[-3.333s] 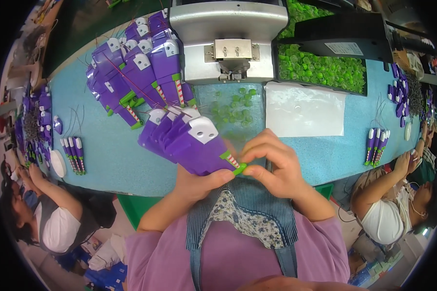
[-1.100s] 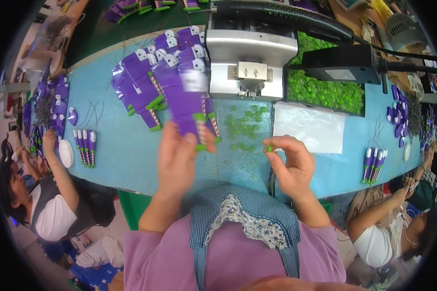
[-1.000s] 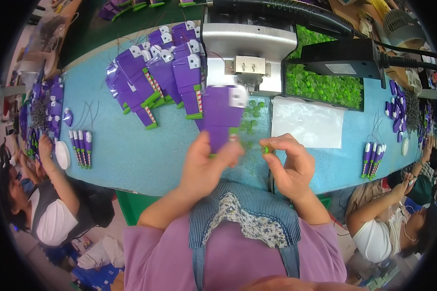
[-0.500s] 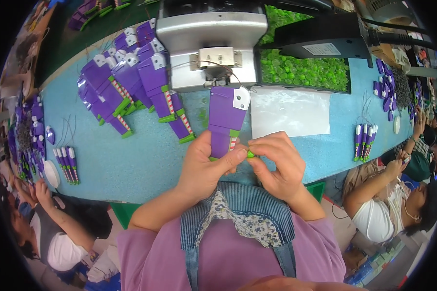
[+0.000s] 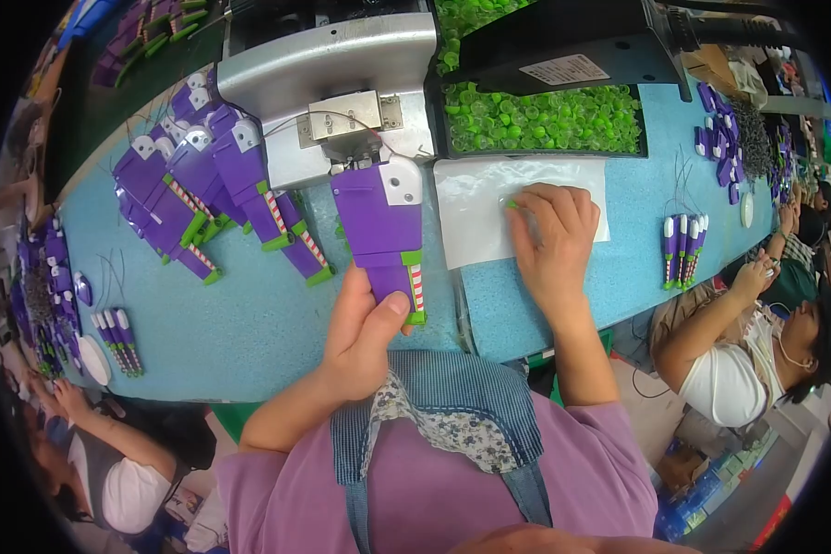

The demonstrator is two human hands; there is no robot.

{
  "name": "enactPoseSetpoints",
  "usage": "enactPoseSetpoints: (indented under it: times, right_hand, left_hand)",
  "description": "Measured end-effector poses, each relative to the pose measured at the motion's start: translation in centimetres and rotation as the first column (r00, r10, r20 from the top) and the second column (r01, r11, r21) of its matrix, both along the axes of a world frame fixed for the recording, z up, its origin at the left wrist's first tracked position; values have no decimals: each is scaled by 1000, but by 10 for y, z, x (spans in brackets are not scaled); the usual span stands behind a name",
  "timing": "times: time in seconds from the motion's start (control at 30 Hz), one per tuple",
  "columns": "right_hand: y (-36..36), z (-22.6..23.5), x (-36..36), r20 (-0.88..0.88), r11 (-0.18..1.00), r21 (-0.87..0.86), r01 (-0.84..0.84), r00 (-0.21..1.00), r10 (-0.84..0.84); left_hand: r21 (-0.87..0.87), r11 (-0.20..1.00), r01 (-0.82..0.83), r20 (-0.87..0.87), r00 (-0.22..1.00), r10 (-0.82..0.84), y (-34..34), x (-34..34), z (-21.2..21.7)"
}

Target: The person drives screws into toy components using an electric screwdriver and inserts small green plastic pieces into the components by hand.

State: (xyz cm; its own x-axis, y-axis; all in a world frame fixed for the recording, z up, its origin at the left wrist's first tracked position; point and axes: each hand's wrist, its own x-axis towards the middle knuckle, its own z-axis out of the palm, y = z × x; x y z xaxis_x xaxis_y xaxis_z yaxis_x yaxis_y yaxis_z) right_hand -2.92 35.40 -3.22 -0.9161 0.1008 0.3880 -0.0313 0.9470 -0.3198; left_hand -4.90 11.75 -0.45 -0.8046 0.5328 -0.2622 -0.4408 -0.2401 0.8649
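My left hand (image 5: 360,328) pinches a flat purple toy part (image 5: 377,217) by its lower end, thumb on top. That part has a white corner piece with two dark dots, a red-and-white striped strip and green trim. Its upper end lies close to the metal fixture of a silver press-like machine (image 5: 342,69); I cannot tell if they touch. My right hand (image 5: 559,235) is closed over a white sheet (image 5: 471,198), with a small green piece (image 5: 512,204) at the fingertips. Most of that piece is hidden by the fingers.
Behind the sheet, a black tray (image 5: 644,134) holds many small green pieces (image 5: 545,120) under a black machine head (image 5: 572,51). Similar purple parts (image 5: 240,166) are piled left of the machine. Slim purple pieces (image 5: 683,249) stand at right. Co-workers sit on both sides.
My right hand has moved away from the purple part, up and right over the sheet. My left hand has shifted slightly left and lower with the part. The whole view has shifted too.
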Motion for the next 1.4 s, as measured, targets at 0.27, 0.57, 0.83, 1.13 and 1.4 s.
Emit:
enactPoseSetpoints:
  times: [0.27,0.57,0.83,1.13,1.4]
  right_hand:
    - [-20,25,12,-1,659,-745,-102,988,152]
    - [-38,41,18,1,491,-845,-210,919,395]
    - [-49,30,25,62,452,-884,-118,930,363]
    - [-65,14,-24,-13,752,-589,-294,935,355]
    - [-77,-2,-34,-23,855,-308,-418,901,432]
  left_hand:
    - [71,983,-168,-143,974,177,7,8,-11]
    - [-64,989,-131,-237,965,112,2,11,-5]
    - [-74,989,-129,-360,928,94,0,12,-12]
    - [76,914,-400,-111,907,406,-49,-15,-4]
    - [-585,431,-687,-622,721,306,-60,-64,-6]
